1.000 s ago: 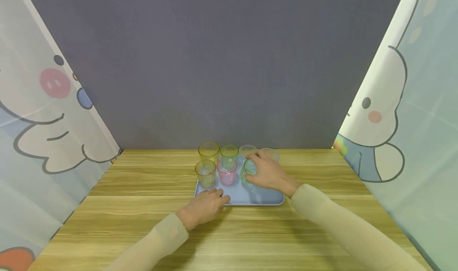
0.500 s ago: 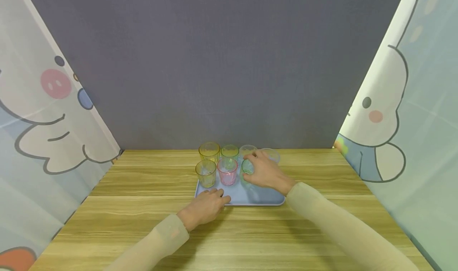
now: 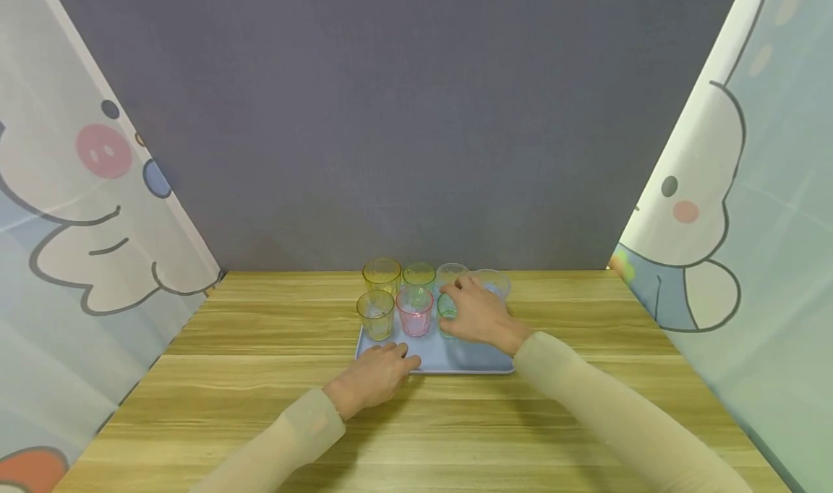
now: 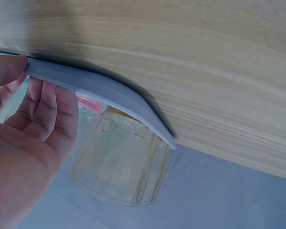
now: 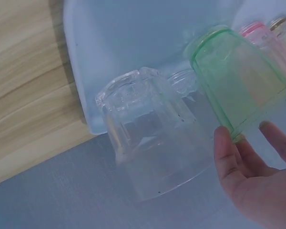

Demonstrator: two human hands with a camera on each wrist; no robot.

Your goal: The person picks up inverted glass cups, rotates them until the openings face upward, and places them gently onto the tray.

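My right hand (image 3: 478, 312) grips the rim of a green glass (image 5: 238, 76) from above, fingers and thumb around its mouth. In the head view this green glass (image 3: 446, 306) stands upright at the front of the pale blue tray (image 3: 429, 359), just right of a pink glass (image 3: 415, 316). Whether its base touches the tray is hard to tell. My left hand (image 3: 374, 374) holds the tray's near edge (image 4: 100, 88), thumb outside the rim and fingers inside. A pale yellow glass (image 3: 375, 316) stands left of the pink one, just beyond that hand.
Behind stand an amber glass (image 3: 382, 275), another green glass (image 3: 419, 276), a clear glass (image 3: 452, 272) and a second clear glass (image 3: 493, 282), partly hidden by my right hand. A grey panel (image 3: 410, 117) rises behind the wooden table (image 3: 455, 435); patterned curtains flank it.
My right hand and the green glass have shifted slightly left, closer to the pink glass, and the glass stands more upright. My left hand has stayed at the tray's edge.
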